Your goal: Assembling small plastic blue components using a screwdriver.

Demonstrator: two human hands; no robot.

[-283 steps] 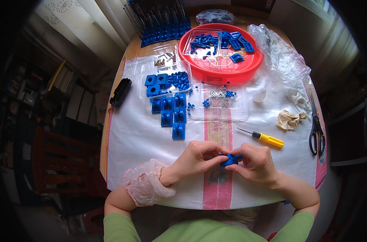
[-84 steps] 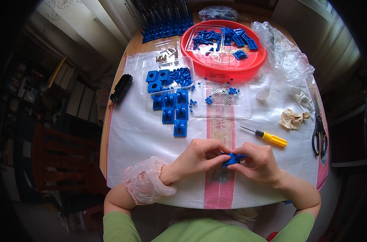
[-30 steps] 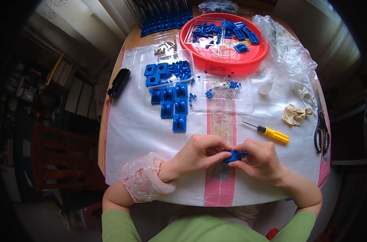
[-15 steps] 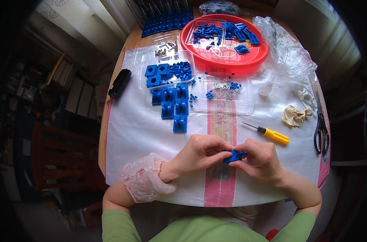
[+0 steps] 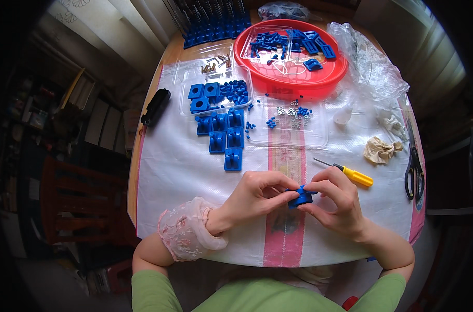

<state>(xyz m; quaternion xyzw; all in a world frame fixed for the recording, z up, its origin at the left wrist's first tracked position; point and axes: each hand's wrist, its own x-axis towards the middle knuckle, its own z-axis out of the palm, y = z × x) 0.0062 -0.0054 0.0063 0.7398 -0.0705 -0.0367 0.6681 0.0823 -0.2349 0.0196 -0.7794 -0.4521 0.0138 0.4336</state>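
Observation:
Between my two hands, over the pink stripe near the front of the table, is a small blue plastic part. My left hand pinches its left side with thumb and fingers. At its right side, the thumb and fingers of my right hand close on it from above and below. Fingertips cover some of the part, so its full shape is hidden. A screwdriver with a yellow handle lies just beyond my right hand. Several assembled blue blocks stand in rows beyond my left hand.
Clear trays hold blue square pieces and pegs, and white rings with small blue bits. Behind them sits a red basin of blue parts. Black scissors, a crumpled cloth and a black case lie near the edges.
My right hand's fingers have lifted and shifted on the blue part, which has turned slightly and shows more of its near face. The left hand has barely moved.

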